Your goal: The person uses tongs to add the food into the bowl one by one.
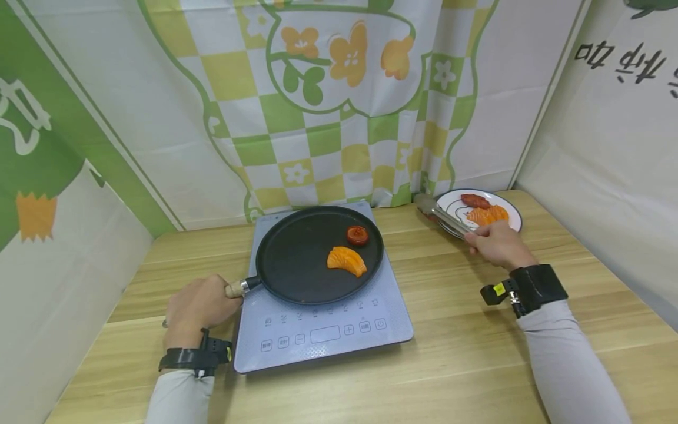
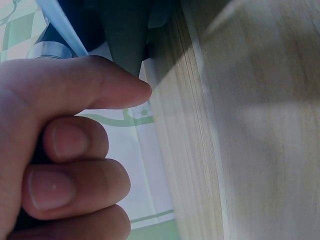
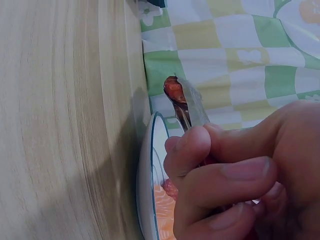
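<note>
My left hand (image 1: 198, 303) grips the wooden handle (image 1: 236, 288) of a round black frying pan (image 1: 296, 259). In the left wrist view its fingers (image 2: 75, 190) are curled. On the pan lie an orange, white-striped salmon-like slice (image 1: 346, 261) and a round red piece (image 1: 357, 235). My right hand (image 1: 500, 244) holds metal tongs (image 1: 450, 221) beside a white plate (image 1: 450, 203) at the back right. Between the tong tips, in the right wrist view, is a dark red piece (image 3: 174, 90); its kind is unclear. Orange slices (image 1: 487, 216) and a reddish piece (image 1: 475, 201) lie on the plate.
The pan stands on a pale induction cooker (image 1: 365, 330) with touch keys along its front. A wooden table (image 1: 455, 353) carries everything. A checked, flowered curtain (image 1: 323, 141) closes off the back, and printed sheets (image 1: 609, 159) hang at the sides.
</note>
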The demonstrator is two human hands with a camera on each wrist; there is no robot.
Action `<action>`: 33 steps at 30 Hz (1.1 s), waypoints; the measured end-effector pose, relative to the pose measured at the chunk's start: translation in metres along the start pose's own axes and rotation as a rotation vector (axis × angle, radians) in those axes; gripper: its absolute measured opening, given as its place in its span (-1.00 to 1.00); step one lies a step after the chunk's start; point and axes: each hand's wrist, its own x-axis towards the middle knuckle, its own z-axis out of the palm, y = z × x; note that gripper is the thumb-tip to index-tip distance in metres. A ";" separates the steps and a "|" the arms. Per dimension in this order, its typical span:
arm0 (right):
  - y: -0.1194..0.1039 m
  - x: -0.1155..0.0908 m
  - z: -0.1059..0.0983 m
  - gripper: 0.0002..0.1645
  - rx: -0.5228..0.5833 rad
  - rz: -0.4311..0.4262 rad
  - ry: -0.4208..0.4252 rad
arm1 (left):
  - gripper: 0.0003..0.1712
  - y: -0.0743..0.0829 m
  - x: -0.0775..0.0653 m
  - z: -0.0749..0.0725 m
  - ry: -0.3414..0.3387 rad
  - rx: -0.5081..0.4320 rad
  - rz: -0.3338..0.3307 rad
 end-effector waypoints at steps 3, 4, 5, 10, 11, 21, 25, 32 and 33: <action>-0.002 0.000 0.001 -0.53 0.016 -0.006 -0.007 | -0.56 0.000 0.000 0.000 0.000 -0.001 0.001; -0.002 0.000 0.001 -0.53 0.022 -0.005 -0.010 | -0.56 0.000 0.000 0.000 0.001 -0.001 0.000; -0.002 0.000 0.001 -0.53 0.026 -0.006 -0.011 | -0.56 0.000 0.000 0.000 0.002 -0.001 0.000; -0.002 0.001 0.003 -0.54 0.055 -0.032 -0.013 | -0.56 0.000 0.000 0.000 0.002 -0.001 -0.002; -0.002 0.002 0.003 -0.55 0.060 -0.041 -0.013 | -0.55 0.000 0.000 0.000 0.000 -0.001 -0.002; -0.008 0.002 0.004 -0.56 0.106 -0.050 -0.040 | -0.56 -0.001 0.000 0.001 0.002 0.002 -0.001; -0.012 0.001 0.004 -0.56 0.122 -0.039 -0.049 | -0.57 -0.001 0.000 0.001 0.005 -0.002 0.000; -0.017 -0.001 0.006 -0.58 0.122 -0.051 -0.054 | -0.57 -0.001 0.000 0.001 0.009 0.000 0.001; -0.017 -0.002 0.006 -0.58 0.121 -0.053 -0.050 | -0.57 -0.001 0.000 0.001 0.009 0.002 0.000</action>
